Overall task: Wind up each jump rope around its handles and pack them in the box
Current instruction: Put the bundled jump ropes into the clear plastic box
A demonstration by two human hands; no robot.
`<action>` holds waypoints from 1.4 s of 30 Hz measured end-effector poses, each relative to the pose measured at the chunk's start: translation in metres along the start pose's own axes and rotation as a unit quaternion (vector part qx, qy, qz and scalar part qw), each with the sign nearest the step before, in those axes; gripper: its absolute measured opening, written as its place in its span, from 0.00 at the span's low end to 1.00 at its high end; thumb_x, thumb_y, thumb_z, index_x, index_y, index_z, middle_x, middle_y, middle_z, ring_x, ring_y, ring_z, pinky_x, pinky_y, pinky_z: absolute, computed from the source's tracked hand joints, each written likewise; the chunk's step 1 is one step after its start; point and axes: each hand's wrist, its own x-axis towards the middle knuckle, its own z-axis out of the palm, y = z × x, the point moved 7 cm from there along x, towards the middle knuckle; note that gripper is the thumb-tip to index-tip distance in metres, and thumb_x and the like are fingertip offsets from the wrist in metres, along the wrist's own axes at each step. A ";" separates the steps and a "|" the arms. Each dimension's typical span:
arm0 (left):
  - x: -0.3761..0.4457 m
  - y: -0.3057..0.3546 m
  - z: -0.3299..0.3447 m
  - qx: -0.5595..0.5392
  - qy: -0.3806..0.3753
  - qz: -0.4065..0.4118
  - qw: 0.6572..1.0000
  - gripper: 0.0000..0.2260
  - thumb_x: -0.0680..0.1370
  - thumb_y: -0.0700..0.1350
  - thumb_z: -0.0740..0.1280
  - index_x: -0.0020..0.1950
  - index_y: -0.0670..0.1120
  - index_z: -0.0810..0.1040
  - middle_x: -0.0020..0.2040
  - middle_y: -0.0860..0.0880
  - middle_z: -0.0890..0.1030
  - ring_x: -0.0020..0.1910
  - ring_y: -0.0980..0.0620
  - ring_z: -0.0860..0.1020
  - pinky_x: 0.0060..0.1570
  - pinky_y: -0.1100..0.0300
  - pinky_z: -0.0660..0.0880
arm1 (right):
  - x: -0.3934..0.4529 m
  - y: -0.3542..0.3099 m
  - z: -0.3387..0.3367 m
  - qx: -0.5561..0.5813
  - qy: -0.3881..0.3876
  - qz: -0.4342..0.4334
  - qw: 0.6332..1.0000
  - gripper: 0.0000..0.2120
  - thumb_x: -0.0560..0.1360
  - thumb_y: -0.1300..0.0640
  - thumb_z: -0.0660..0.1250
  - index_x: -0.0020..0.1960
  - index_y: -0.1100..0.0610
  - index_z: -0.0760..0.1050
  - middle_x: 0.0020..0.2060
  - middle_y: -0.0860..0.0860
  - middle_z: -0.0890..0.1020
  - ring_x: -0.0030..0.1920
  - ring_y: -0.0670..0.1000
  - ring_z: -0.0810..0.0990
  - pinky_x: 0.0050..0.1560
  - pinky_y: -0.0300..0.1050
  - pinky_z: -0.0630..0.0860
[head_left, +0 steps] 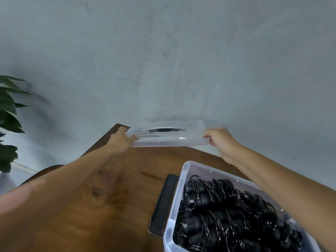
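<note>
Fingers [131, 136] of my left hand [121, 140] curl round the left end of the clear lid [169, 135], and the fingers of my right hand [221, 142] pinch its right end, so both of my hands hold this one lid between them at the far edge of the table [109, 197], close to the grey wall [163, 60]. From my head view I count one lid, with one dark handle strip [164, 130] along its middle. Nearer to me, at the lower right, stands one clear box [174, 206], open at the top, well apart from the lid. It is packed with wound black jump ropes [227, 215], handles and cords bundled tight against each other; I cannot count them exactly, as they overlap and run out of view. One black latch [163, 204] hangs on the box's left end, just beside the wooden top. My two bare forearms reach forward across the table, the right one passing over the box's far corner. One leafy plant [8, 122] shows at the left edge, blurred.
</note>
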 end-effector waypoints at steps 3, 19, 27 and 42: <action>-0.021 0.028 0.008 -0.026 -0.002 0.017 1.000 0.27 0.84 0.58 0.64 0.78 0.45 0.66 0.73 0.40 0.71 0.61 0.43 0.74 0.53 0.54 0.70 | -0.022 -0.007 -0.029 -0.042 0.031 -0.035 0.998 0.12 0.75 0.59 0.67 0.37 0.56 0.66 0.36 0.50 0.66 0.39 0.52 0.67 0.43 0.47 0.65; -0.196 0.138 0.048 0.047 0.012 0.152 0.987 0.28 0.83 0.62 0.64 0.79 0.49 0.69 0.76 0.41 0.68 0.70 0.40 0.74 0.61 0.55 0.69 | -0.169 0.062 -0.171 -0.007 0.116 -0.106 0.987 0.05 0.81 0.64 0.63 0.53 0.56 0.76 0.47 0.44 0.81 0.51 0.45 0.78 0.59 0.45 0.69; -0.281 0.128 0.066 0.085 0.003 0.189 0.978 0.27 0.82 0.63 0.64 0.77 0.49 0.72 0.75 0.42 0.69 0.60 0.43 0.80 0.52 0.59 0.69 | -0.255 0.127 -0.180 0.037 0.110 -0.066 0.991 0.13 0.81 0.62 0.63 0.64 0.52 0.77 0.55 0.36 0.81 0.50 0.28 0.78 0.53 0.29 0.68; -0.323 0.077 0.079 0.098 0.031 0.207 0.973 0.27 0.82 0.63 0.62 0.77 0.52 0.65 0.77 0.44 0.66 0.45 0.50 0.79 0.45 0.58 0.76 | -0.307 0.166 -0.158 -0.018 0.106 -0.020 0.994 0.16 0.82 0.67 0.62 0.70 0.65 0.71 0.44 0.34 0.74 0.39 0.30 0.78 0.38 0.21 0.72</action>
